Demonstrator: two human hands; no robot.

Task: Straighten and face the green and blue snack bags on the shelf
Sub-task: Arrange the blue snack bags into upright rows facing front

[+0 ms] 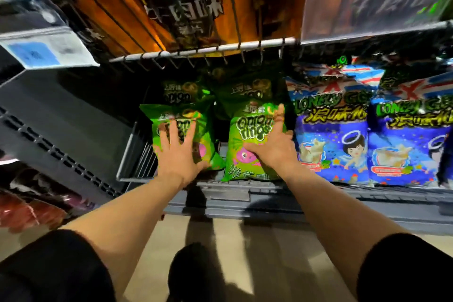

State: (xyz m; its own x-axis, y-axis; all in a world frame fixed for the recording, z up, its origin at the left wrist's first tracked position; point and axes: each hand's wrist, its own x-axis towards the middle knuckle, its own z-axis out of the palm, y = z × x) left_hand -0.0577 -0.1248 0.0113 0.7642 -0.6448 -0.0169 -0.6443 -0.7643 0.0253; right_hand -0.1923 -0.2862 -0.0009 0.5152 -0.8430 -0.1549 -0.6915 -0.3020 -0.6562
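Two green snack bags point(247, 144) stand at the shelf point(245, 193) front. Your left hand point(176, 152) presses flat on the 9 o'clock bag; your right hand point(272, 144) rests spread on the other. Blue snack bags point(331, 140) sit at 3 o'clock.

- Left hand point(177, 154) and right hand point(274, 147): bare, no rings or watch visible.
- Forearms: bare.
- Sleeves point(61, 265): black, pushed up near the elbows.
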